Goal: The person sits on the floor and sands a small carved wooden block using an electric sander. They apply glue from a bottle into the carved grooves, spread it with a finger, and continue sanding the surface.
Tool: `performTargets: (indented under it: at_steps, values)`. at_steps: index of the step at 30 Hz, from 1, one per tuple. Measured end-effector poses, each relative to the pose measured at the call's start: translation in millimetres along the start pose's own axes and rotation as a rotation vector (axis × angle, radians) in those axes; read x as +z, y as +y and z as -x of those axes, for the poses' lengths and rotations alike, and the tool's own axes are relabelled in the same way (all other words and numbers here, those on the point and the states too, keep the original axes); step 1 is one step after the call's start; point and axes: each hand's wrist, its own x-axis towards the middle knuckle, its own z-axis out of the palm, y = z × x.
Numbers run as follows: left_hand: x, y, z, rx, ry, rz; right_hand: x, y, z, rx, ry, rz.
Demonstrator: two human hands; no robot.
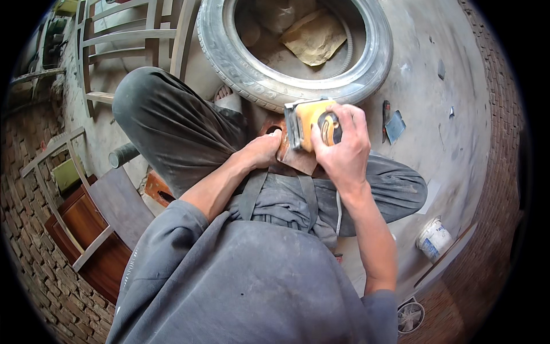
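My left hand [262,150] grips the left edge of a reddish-brown wooden piece [299,161] above my lap, its thumb beside a dark round hole. The piece has a paler, worn patch at its lower end. In my right hand [349,143] is a yellow and black power sander [311,116], fingers wrapped round its body. The sander is tilted on its side with its flat pad facing left, over the right part of the wood. Whether the pad touches the wood I cannot tell. My crossed legs in dusty grey trousers frame both hands.
A dusty tyre [246,71] lies just beyond, with brown crumpled paper [315,37] inside. A knife-like tool [385,121] and a blue sheet [395,127] lie right. Wooden chair frames [129,35] stand far left. Another holed wooden piece [156,187] is by my left leg; a white tub [435,238] sits right.
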Motion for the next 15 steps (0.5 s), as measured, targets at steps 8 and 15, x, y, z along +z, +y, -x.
performTargets:
  at_steps: [8,15]
  values:
    - [10,-18,-9,0.073,-0.028,0.0,-9,-25,35,-0.024,-0.079,-0.048]
    - [1,-1,-3,-0.033,-0.019,-0.009,-5,-3,3,0.013,-0.009,0.029]
